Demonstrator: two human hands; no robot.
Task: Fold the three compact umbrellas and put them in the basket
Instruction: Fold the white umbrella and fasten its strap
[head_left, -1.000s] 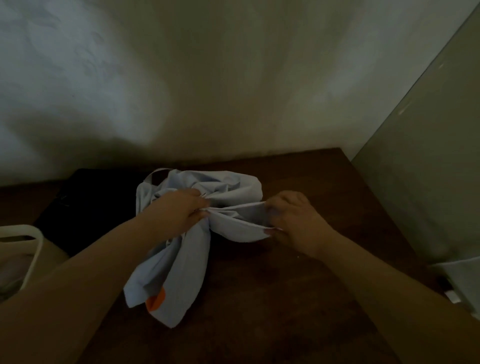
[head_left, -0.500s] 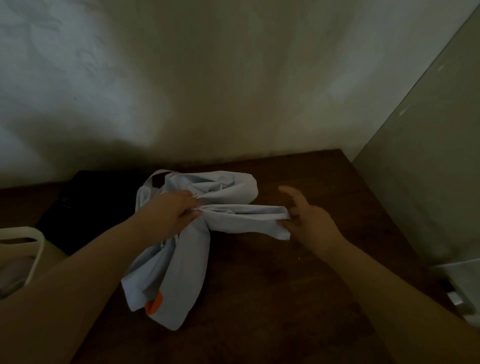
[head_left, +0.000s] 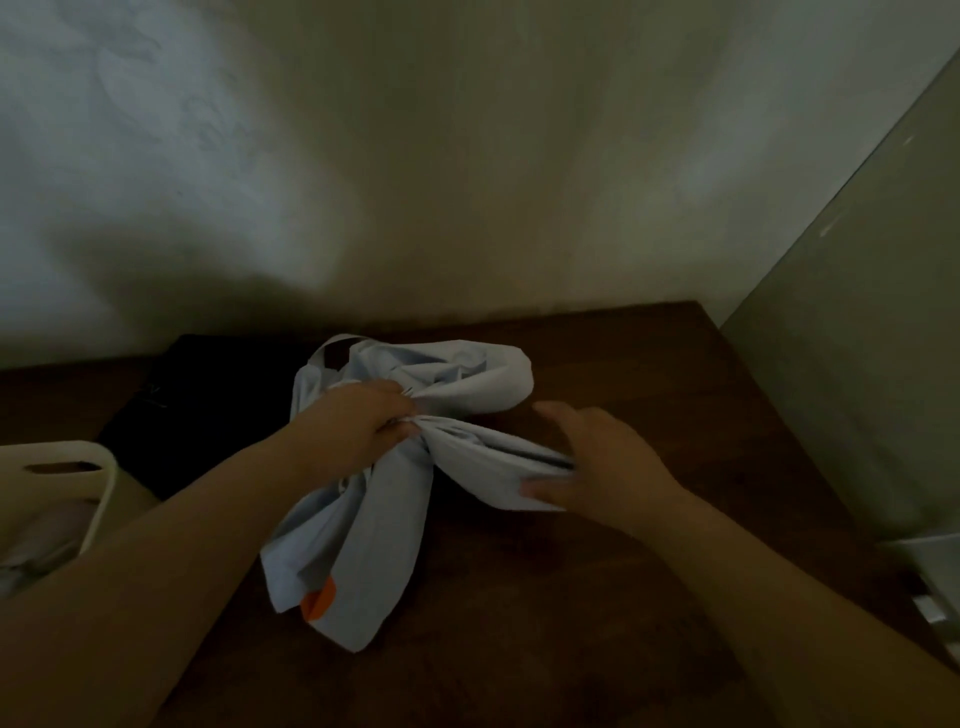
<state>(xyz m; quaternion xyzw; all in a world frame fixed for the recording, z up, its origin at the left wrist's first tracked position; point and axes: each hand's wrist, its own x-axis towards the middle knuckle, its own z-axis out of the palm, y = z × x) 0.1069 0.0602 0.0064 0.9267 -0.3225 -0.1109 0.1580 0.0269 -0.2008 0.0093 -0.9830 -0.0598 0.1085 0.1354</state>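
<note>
Umbrella (head_left: 384, 499), pale blue, lies mid-table (head_left: 649, 374) toward the back edge; my left hand (head_left: 353, 431) bunches its gathered middle, my right hand (head_left: 602, 467) rests spread on one fold.

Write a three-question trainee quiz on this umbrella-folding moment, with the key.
1. True or false: the left hand grips the gathered middle of the light blue umbrella.
2. Which colour is the tab near the umbrella's lower end? A) green B) orange C) red
3. Fill in: the right hand, fingers extended, lies against a fabric ____ that sticks out to the right.

Key: 1 true. 2 B. 3 fold; the thumb touches its end, a firm grip is not clear. The basket stands at the left edge, a black item behind it on the wooden table.
</note>
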